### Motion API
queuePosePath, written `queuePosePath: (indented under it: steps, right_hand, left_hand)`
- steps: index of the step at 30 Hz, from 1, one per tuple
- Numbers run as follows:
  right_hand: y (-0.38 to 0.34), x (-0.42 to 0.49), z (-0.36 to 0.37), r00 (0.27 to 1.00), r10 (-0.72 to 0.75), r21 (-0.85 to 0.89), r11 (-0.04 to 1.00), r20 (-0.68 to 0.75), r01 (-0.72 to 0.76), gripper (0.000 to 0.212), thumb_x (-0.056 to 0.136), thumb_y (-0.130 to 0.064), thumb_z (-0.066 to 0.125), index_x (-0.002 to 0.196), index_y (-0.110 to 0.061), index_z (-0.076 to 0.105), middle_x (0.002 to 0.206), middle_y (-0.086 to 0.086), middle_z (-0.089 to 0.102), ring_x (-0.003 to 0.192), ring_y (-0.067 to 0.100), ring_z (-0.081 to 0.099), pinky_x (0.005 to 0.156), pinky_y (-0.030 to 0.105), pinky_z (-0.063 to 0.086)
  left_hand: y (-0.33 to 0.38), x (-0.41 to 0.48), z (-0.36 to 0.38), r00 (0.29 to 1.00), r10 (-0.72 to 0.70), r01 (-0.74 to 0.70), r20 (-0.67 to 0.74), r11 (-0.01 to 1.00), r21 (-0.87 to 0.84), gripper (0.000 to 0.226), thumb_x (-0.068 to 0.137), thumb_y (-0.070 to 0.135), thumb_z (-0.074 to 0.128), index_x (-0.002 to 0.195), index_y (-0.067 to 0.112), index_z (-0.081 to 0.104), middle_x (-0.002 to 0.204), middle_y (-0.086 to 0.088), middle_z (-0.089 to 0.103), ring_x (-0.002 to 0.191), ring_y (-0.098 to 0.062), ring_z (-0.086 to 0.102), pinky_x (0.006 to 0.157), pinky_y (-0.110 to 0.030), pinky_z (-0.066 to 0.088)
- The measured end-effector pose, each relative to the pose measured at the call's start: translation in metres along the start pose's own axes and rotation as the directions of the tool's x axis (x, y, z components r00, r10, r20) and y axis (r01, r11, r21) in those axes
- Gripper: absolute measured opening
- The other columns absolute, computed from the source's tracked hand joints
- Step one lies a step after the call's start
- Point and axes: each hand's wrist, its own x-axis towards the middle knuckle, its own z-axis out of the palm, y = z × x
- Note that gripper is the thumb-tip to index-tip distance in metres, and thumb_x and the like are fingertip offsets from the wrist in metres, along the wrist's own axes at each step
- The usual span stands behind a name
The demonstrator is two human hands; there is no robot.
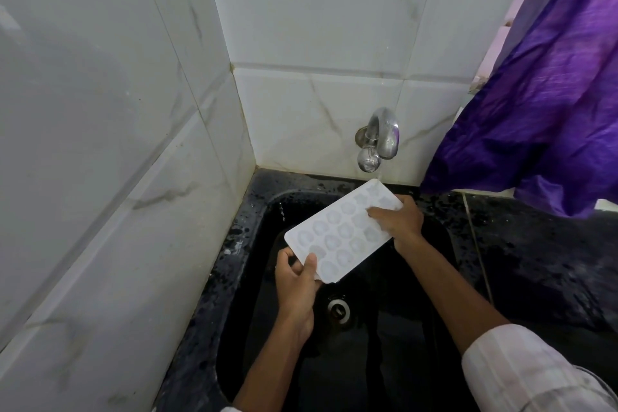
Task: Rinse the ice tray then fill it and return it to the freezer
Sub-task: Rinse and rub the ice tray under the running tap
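A white ice tray (337, 234) with several round cells is held tilted over the black sink (418, 328), its far corner under the metal tap (379, 139). A thin stream of water falls from the tap onto that far corner. My left hand (296, 284) grips the tray's near end, thumb on top and fingers curled beneath. My right hand (399, 219) holds the far right edge, with fingertips lying on the cells.
White marbled tile walls meet in a corner behind and left of the sink. A purple cloth (541, 104) hangs at the right over the speckled black counter (541, 254). The drain (338, 308) lies in the sink floor below the tray.
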Motion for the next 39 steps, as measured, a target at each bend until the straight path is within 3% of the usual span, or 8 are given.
queuePosePath:
  steps: [5,8,12,16,21,26,32,39]
  right_hand:
    - [-0.002,0.001,-0.001,0.998,0.07,-0.047,0.996,-0.007,-0.071,0.062,0.072,-0.019,0.083,0.126,-0.019,0.052,0.133,0.009,0.035,0.079,0.014,0.051,0.064,0.026,0.047]
    - [-0.003,0.0,-0.002,0.995,0.09,-0.047,0.995,-0.043,-0.092,0.061,0.073,-0.019,0.08,0.126,-0.021,0.05,0.132,0.009,0.033,0.09,0.021,0.053,0.074,0.034,0.052]
    - [0.003,0.001,-0.004,0.999,0.046,-0.026,0.999,-0.009,-0.046,0.06,0.072,-0.02,0.083,0.125,-0.019,0.053,0.132,0.009,0.038,0.082,0.014,0.054,0.062,0.025,0.049]
    - [0.005,0.003,-0.006,0.996,0.075,-0.023,0.997,0.051,-0.074,0.059,0.069,-0.021,0.087,0.118,-0.021,0.054,0.133,0.013,0.048,0.096,0.021,0.064,0.045,0.015,0.044]
    - [0.001,0.002,-0.007,0.996,0.069,-0.099,0.993,0.055,-0.063,0.057,0.076,-0.021,0.078,0.125,-0.02,0.048,0.123,0.005,0.031,0.08,0.012,0.05,0.064,0.025,0.048]
    - [0.003,-0.001,-0.012,0.995,0.03,-0.156,0.988,0.097,-0.015,0.054,0.062,-0.037,0.075,0.11,-0.016,0.063,0.112,0.006,0.065,0.087,0.019,0.066,0.068,0.031,0.054]
    - [-0.013,0.004,-0.024,0.989,-0.07,-0.416,0.902,0.127,0.117,0.068,0.064,-0.071,0.064,0.111,-0.021,0.062,0.107,-0.002,0.066,0.096,0.022,0.065,0.084,0.041,0.054]
    - [-0.027,0.006,-0.022,0.974,-0.052,-0.494,0.855,0.22,0.157,0.065,0.063,-0.059,0.079,0.112,-0.02,0.064,0.111,0.0,0.066,0.098,0.021,0.064,0.079,0.034,0.054]
  left_hand:
    - [-0.004,-0.002,0.0,1.0,-0.007,0.007,0.016,1.0,0.01,0.019,0.1,0.006,0.055,0.117,0.011,0.05,0.102,-0.006,0.077,0.096,-0.021,0.075,0.087,-0.048,0.06]
    - [-0.005,-0.006,0.004,1.0,0.011,-0.011,0.026,1.0,0.013,0.022,0.099,0.004,0.055,0.12,0.011,0.05,0.103,-0.006,0.077,0.095,-0.02,0.075,0.085,-0.045,0.061]
    - [-0.006,-0.005,0.005,1.0,0.013,-0.013,0.01,1.0,0.023,0.021,0.1,0.006,0.055,0.119,0.011,0.05,0.104,-0.006,0.076,0.095,-0.021,0.075,0.086,-0.047,0.06]
    - [-0.004,0.0,0.002,1.0,0.016,-0.016,-0.001,0.999,0.04,0.02,0.099,0.007,0.057,0.118,0.011,0.051,0.102,-0.006,0.077,0.095,-0.022,0.075,0.087,-0.05,0.06]
    - [-0.005,-0.004,0.004,1.0,0.0,0.001,-0.003,1.0,0.031,0.015,0.099,0.004,0.055,0.112,0.012,0.052,0.098,-0.003,0.077,0.09,-0.018,0.075,0.082,-0.045,0.062]
    - [-0.005,-0.001,0.0,0.998,-0.002,0.004,-0.056,0.999,0.036,0.014,0.1,0.006,0.054,0.113,0.011,0.053,0.104,-0.007,0.074,0.093,-0.021,0.075,0.081,-0.046,0.062]
    - [0.0,0.003,-0.008,0.999,-0.036,0.038,-0.023,0.994,0.099,0.013,0.101,0.009,0.053,0.114,0.012,0.054,0.108,-0.008,0.074,0.096,-0.026,0.074,0.083,-0.053,0.06]
    - [0.004,0.001,-0.01,0.999,-0.039,0.04,-0.013,0.995,0.087,0.011,0.101,0.008,0.052,0.112,0.009,0.054,0.106,-0.007,0.074,0.095,-0.023,0.074,0.075,-0.042,0.062]
